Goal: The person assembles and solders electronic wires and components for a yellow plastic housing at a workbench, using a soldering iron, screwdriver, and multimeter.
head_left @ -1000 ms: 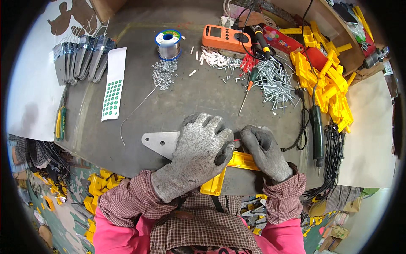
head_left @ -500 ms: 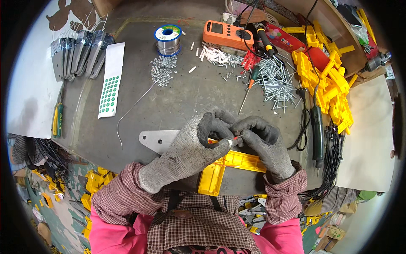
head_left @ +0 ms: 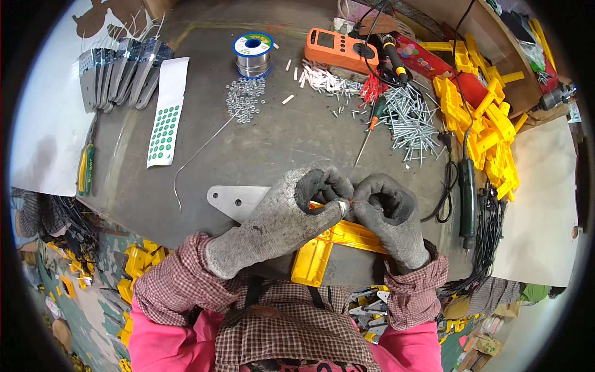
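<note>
Both my hands wear grey work gloves and meet at the near middle of the bench. My left hand (head_left: 304, 201) is closed in a pinch, thumb against fingers. My right hand (head_left: 392, 211) pinches from the other side, its fingertips almost touching the left's. A thin red wire (head_left: 351, 201) shows as a small tip between them; the rest is hidden by the gloves. Under the hands lies a yellow plastic housing (head_left: 310, 261) with angled arms. A flat grey metal plate (head_left: 238, 201) with holes sticks out to the left, partly covered by my left wrist.
Solder spool (head_left: 253, 59), nuts (head_left: 245, 99), screws (head_left: 409, 121) and an orange meter (head_left: 341, 51) stand farther back. A screwdriver (head_left: 370, 130) points toward my hands. At right are yellow parts (head_left: 489, 130) and a corded electric driver (head_left: 467, 201); at left, a sticker sheet (head_left: 168, 111) and pliers (head_left: 86, 167).
My right hand has drawn slightly back and its fingers have curled in closer to the left thumb. Less of the red wire shows. The view has shifted a little.
</note>
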A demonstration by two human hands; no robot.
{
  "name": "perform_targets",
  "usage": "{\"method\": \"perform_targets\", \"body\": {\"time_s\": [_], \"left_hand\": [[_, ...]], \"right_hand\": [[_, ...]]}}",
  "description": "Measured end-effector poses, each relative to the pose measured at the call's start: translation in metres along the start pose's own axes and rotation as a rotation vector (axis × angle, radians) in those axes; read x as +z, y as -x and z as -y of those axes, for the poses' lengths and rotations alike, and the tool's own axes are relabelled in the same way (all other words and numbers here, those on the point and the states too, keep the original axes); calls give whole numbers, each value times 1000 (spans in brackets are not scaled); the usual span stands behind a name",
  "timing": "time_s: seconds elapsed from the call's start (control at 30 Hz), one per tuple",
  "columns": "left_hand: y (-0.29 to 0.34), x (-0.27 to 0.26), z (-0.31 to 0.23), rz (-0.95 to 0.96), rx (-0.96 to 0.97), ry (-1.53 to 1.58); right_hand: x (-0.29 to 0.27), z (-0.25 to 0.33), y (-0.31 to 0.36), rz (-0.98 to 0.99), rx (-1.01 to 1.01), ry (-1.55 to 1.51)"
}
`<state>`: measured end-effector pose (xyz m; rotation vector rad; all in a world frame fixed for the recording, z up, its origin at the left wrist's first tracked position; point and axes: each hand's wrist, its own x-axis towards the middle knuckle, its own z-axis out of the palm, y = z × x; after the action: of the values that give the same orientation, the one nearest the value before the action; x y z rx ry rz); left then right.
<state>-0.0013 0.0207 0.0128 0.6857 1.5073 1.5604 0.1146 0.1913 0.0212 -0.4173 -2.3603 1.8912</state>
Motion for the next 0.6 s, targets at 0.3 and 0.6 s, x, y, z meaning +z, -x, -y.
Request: {"method": "perform_targets", "body": {"time_s": [0.3,0.6], "left_hand": [[4,2,-5,10,393,-695],[1,-7,1,119,8,121]], "right_hand": [[0,3,3,7,-47,126],[14,-3,-3,-54,-482,405]]}}
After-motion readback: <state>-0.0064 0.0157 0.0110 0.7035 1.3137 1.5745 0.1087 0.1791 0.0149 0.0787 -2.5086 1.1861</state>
